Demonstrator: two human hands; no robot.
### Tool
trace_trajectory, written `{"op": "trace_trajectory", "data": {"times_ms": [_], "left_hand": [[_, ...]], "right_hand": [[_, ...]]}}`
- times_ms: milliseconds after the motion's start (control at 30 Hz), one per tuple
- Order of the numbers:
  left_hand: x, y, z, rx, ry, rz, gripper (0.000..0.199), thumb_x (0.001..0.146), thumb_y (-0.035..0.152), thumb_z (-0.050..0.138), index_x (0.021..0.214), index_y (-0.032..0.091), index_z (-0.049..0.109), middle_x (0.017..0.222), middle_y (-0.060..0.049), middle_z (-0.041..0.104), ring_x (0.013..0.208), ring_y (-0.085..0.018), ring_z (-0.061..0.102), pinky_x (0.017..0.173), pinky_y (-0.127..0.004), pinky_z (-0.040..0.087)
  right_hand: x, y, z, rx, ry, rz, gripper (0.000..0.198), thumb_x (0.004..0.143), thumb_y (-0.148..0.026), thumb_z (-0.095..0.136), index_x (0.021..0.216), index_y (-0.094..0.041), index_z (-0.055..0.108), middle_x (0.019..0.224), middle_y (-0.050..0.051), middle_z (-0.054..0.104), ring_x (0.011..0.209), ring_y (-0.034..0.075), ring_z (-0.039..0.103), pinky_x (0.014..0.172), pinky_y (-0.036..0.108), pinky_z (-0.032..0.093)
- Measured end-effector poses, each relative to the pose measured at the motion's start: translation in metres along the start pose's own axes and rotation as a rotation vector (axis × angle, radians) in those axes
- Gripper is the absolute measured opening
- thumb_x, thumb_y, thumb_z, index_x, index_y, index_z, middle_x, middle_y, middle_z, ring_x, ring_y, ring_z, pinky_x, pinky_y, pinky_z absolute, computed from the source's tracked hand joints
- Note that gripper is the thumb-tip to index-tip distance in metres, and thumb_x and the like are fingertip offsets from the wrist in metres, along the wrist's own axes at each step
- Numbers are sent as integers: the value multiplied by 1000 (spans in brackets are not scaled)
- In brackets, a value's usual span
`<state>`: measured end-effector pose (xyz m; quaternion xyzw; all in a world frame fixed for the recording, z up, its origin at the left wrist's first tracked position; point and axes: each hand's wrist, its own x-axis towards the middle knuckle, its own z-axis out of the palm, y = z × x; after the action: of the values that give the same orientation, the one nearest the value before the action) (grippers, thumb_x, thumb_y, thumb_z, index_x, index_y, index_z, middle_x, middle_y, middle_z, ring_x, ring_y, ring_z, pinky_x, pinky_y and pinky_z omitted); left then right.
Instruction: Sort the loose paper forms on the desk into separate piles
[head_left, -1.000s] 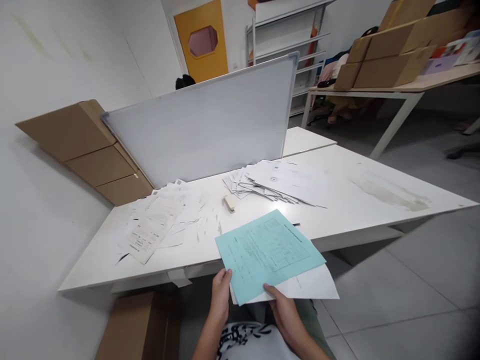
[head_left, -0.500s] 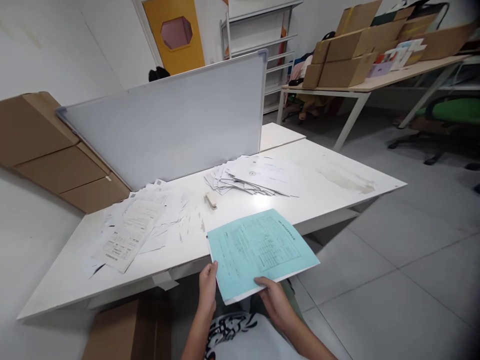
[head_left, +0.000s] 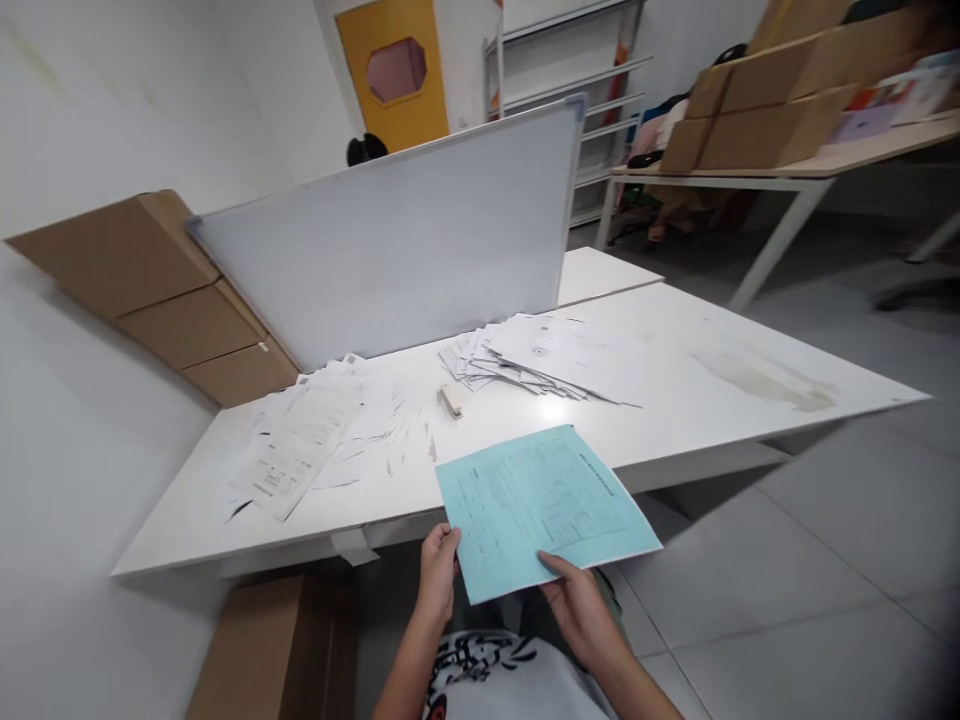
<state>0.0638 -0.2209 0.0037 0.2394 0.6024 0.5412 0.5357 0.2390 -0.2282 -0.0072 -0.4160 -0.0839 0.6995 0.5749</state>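
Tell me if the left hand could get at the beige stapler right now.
Probably yes, once it lets go: the left hand is gripping the left edge of the teal sheet. The stapler lies uncovered on the white desk beyond it, between two paper piles, and nothing seems to block the way.

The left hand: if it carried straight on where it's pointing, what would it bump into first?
Past the teal sheet that the left hand holds, probably the front edge of the desk. If it clears that, the stapler lies roughly in line farther on; depth is hard to judge.
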Motion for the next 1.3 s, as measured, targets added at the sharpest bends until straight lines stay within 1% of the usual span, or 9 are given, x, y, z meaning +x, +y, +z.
{"op": "trace_trajectory", "data": {"times_ms": [267, 367, 467, 633, 800, 1000, 1100, 1167, 1300], "left_hand": [[5, 1, 1, -3, 29, 56, 43, 60, 52, 76, 69, 17, 54, 63, 2, 55, 55, -10, 49, 53, -21, 37], [10, 11, -2, 25, 50, 107, 49, 62, 52, 76, 90, 16, 59, 73, -1, 60, 61, -13, 56, 56, -23, 41], [15, 21, -6, 27, 116, 163, 70, 61, 49, 77, 118, 19, 49, 79, 0, 59, 60, -12, 57, 56, -24, 44], [27, 30, -9, 19, 107, 193, 77, 60, 48, 78, 123, 18, 45, 79, 0, 58, 57, -11, 56, 58, -27, 47], [35, 36, -7, -23, 168, 339, 65, 65, 44, 75, 120, 19, 51, 101, -9, 61, 81, -18, 65, 75, -32, 50], [56, 61, -1, 145, 263, 608, 30, 81, 39, 59, 101, 17, 58, 89, -6, 62, 84, -18, 64, 82, -32, 50], [86, 83, 12, 436, 154, 773, 25, 87, 34, 49, 102, 17, 59, 95, -9, 65, 89, -19, 64, 85, -36, 50], [110, 96, 23, 724, -12, 883, 31, 88, 29, 44, 115, 18, 57, 115, -12, 63, 108, -22, 59, 96, -40, 46], [154, 100, 34, 1166, -313, 957, 54, 90, 23, 38, 143, 15, 34, 152, -12, 32, 142, -23, 26, 116, -44, 24]], "right_hand": [[19, -1, -2, -76, -19, -11, 58, 52, -24, 80, 108, -24, 64, 107, 5, 71, 99, 28, 66, 84, 39, 58], [31, -3, 8, -104, -13, -9, 51, 51, -24, 79, 100, -23, 66, 102, 5, 72, 98, 28, 67, 82, 37, 58], [43, -8, 21, -76, -6, 23, 50, 46, -20, 79, 95, -23, 66, 99, 5, 72, 98, 28, 66, 79, 36, 58], [62, -18, 42, -69, -38, 17, 42, 47, -18, 75, 88, -23, 64, 90, 2, 72, 89, 25, 67, 76, 35, 58], [80, -24, 56, -71, -53, 36, 31, 48, -12, 70, 76, -22, 61, 78, 1, 69, 78, 22, 65, 69, 32, 57], [89, -20, 75, -31, -30, 51, 25, 51, -7, 65, 70, -22, 58, 72, -1, 67, 70, 18, 63, 59, 25, 55], [93, -21, 85, -8, -12, 67, 25, 53, -3, 60, 69, -22, 58, 73, -1, 67, 69, 16, 63, 58, 22, 55], [95, -23, 89, -5, -11, 62, 26, 53, -2, 58, 69, -22, 58, 73, -1, 67, 70, 15, 63, 60, 21, 56], [93, -27, 88, -2, -48, 59, 29, 54, 0, 58, 72, -22, 60, 76, -1, 69, 72, 15, 65, 63, 22, 56]]}}
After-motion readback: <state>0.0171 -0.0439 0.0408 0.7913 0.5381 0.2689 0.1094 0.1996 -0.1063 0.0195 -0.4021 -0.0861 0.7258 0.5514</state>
